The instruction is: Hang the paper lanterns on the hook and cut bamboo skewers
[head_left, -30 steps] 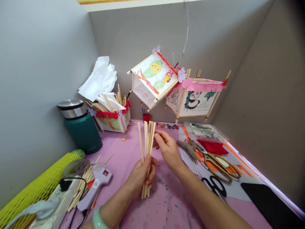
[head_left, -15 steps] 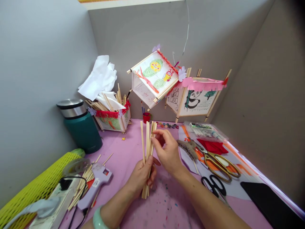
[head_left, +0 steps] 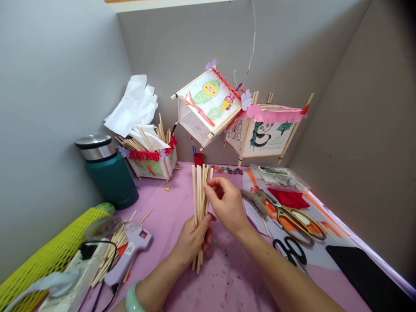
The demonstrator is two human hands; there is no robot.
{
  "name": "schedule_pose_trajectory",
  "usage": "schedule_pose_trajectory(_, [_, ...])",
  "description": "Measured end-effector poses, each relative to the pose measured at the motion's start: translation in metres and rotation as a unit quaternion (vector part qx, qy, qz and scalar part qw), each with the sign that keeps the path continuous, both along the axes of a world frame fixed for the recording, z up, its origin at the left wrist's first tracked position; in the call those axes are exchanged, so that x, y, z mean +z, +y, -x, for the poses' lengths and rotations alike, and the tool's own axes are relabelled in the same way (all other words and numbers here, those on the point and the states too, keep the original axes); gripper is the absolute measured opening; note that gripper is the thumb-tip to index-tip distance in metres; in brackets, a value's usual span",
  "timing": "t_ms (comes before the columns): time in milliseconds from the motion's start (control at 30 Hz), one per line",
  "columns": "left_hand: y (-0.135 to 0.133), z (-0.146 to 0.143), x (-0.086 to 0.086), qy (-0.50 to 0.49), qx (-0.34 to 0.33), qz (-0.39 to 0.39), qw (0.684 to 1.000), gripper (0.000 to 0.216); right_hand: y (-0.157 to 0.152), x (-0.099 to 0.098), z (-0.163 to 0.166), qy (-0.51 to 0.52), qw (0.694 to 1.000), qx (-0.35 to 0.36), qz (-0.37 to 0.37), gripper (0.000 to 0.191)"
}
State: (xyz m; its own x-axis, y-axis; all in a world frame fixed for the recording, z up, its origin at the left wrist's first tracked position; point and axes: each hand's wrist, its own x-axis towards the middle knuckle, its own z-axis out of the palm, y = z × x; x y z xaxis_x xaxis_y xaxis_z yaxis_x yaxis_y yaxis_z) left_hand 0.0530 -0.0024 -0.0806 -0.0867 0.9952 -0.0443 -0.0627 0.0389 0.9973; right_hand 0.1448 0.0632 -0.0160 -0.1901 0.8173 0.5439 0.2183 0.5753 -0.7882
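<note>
Grey partitions [head_left: 182, 39] enclose the pink-covered table [head_left: 162, 208] on three sides; the stick bundle [head_left: 199, 190] stands nearly upright between the table's far and near edges, its lower part clamped by the curled fingers of the left hand [head_left: 191, 238]. Compared with a second ago, the thumb and forefinger of the right hand [head_left: 227, 206] have moved in to the bundle's upper sticks; from where I stand, I cannot tell whether they pinch one; the leftmost stick now stands closer to its neighbours; stick-by-stick handling within the steady left grip appears to be under way.
</note>
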Motion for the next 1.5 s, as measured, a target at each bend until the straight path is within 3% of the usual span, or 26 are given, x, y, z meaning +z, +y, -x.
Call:
schedule_pose_trajectory(133, [0.000, -0.001, 0.000, 0.050, 0.014, -0.014, 0.999, 0.039, -0.002, 0.003, -0.001, 0.008, 1.000, 0.002, 0.021, 0.015])
schedule_pose_trajectory(267, [-0.002, -0.001, 0.003, 0.010, -0.012, -0.009, 1.000, 0.037, 0.000, 0.004, -0.001, 0.067, 0.994, 0.046, 0.079, 0.014])
schedule_pose_trajectory(433, [-0.005, 0.000, 0.009, -0.106, -0.051, 0.003, 0.993, 0.033, 0.009, 0.002, -0.001, 0.176, 0.952, 0.149, 0.204, 0.013])
schedule_pose_trajectory(567, [-0.005, 0.000, 0.010, -0.185, -0.074, 0.021, 0.980, 0.039, 0.015, -0.001, -0.002, 0.210, 0.926, 0.174, 0.263, 0.010])
schedule_pose_trajectory(867, [-0.001, 0.004, 0.006, -0.221, -0.041, 0.029, 0.974, 0.035, 0.026, -0.017, -0.002, 0.238, 0.869, 0.248, 0.355, 0.019])
schedule_pose_trajectory(1167, [0.003, 0.007, 0.005, -0.188, 0.048, 0.078, 0.978, 0.031, 0.030, -0.021, -0.004, 0.257, 0.841, 0.247, 0.407, 0.021])
schedule_pose_trajectory(1500, [0.005, 0.015, 0.004, -0.251, -0.005, 0.084, 0.964, 0.023, 0.037, -0.035, -0.002, 0.279, 0.840, 0.187, 0.426, 0.018])
